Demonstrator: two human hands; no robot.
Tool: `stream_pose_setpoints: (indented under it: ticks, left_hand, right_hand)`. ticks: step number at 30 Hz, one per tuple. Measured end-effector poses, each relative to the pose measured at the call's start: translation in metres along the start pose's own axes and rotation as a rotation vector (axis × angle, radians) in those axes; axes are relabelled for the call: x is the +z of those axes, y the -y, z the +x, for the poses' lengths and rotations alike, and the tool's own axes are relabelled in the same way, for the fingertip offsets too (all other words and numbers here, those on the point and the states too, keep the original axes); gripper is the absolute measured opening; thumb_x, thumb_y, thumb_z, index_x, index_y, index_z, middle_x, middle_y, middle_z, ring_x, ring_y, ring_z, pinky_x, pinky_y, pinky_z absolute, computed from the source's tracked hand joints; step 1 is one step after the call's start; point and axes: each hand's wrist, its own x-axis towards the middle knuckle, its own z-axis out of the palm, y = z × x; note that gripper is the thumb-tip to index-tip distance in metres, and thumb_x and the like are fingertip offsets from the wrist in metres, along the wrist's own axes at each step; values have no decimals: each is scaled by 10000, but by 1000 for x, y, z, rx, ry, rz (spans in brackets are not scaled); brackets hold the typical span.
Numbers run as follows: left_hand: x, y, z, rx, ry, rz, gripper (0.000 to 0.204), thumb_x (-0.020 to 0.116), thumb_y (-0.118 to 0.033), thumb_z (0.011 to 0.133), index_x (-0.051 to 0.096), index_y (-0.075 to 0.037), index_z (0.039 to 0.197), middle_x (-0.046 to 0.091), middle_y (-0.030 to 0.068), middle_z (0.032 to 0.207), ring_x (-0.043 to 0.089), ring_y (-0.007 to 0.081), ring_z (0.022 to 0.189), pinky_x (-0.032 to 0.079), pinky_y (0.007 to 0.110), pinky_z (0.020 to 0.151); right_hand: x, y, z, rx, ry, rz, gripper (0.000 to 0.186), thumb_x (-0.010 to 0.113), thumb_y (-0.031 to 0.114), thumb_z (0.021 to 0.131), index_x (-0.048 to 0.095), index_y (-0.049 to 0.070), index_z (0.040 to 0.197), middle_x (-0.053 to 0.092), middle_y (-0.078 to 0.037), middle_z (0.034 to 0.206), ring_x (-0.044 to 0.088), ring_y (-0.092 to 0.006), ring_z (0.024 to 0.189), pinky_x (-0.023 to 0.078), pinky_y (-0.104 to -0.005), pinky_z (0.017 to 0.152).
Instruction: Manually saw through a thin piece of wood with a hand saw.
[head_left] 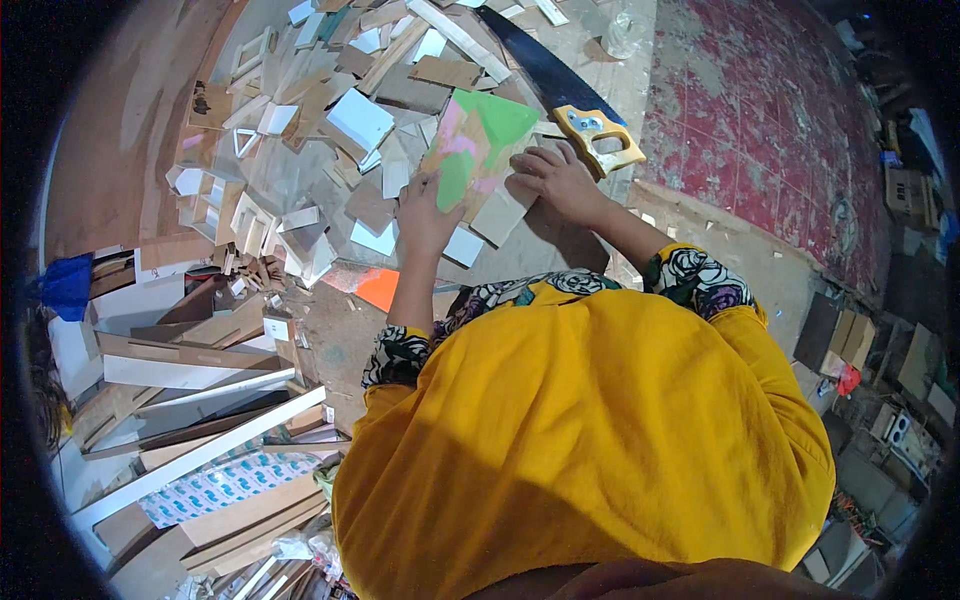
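At upper centre, the left hand and right hand press flat – clasping nothing – on a green-and-pink painted wooden board, steadying it beside the yellow-handled handsaw.

We look down over our yellow top at a desk littered with wood offcuts. Our left hand lies flat on the lower edge of a board painted green and pink, and our right hand presses its right edge, fingers spread. A handsaw with a yellow handle lies just beyond the right hand. Long planks are stacked at lower left.
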Motion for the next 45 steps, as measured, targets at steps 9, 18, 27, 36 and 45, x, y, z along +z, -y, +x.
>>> stream_pose_setpoints:
  ticks: [9, 18, 27, 36, 45]
  left_hand:
    - [9, -7, -7, -31, -107, -52, 727, 816, -356, 562, 568, -39, 1166, 545, 164, 1157, 501, 333, 1076, 417, 418, 920]
    - [15, 27, -46, -83, -165, -82, 513, 737, -251, 645, 588, -43, 1090, 580, 145, 1079, 506, 328, 1042, 413, 434, 898]
    - [18, 24, -39, -143, -220, -44, 415, 689, -211, 697, 607, -98, 1088, 592, 101, 1069, 526, 306, 1016, 419, 425, 876]
    - [19, 28, -35, -102, -233, -66, 387, 699, -210, 693, 623, -96, 1054, 595, 98, 1029, 538, 306, 976, 439, 410, 841]
    - [21, 30, -34, -75, -259, -69, 377, 703, -213, 685, 625, -86, 1032, 598, 100, 1004, 540, 307, 955, 441, 412, 830]
  right_hand:
    - [10, 19, 51, 56, -38, 41, 370, 613, 279, 769, 585, 165, 1120, 481, -68, 1275, 423, -264, 1222, 308, -524, 981]
    - [24, 14, 59, -14, 33, 62, 401, 648, 188, 741, 574, 188, 1135, 456, -62, 1311, 401, -278, 1249, 313, -566, 984]
    - [23, 18, 63, 17, 46, 57, 406, 672, 183, 715, 596, 190, 1114, 471, -69, 1273, 411, -286, 1236, 299, -581, 983]
    - [24, 22, 60, 41, 33, 38, 414, 685, 204, 694, 608, 198, 1101, 481, -56, 1269, 422, -279, 1227, 278, -590, 991]
    - [26, 19, 60, 39, 40, 33, 416, 670, 200, 727, 593, 185, 1136, 449, -78, 1308, 388, -271, 1258, 259, -578, 1010]
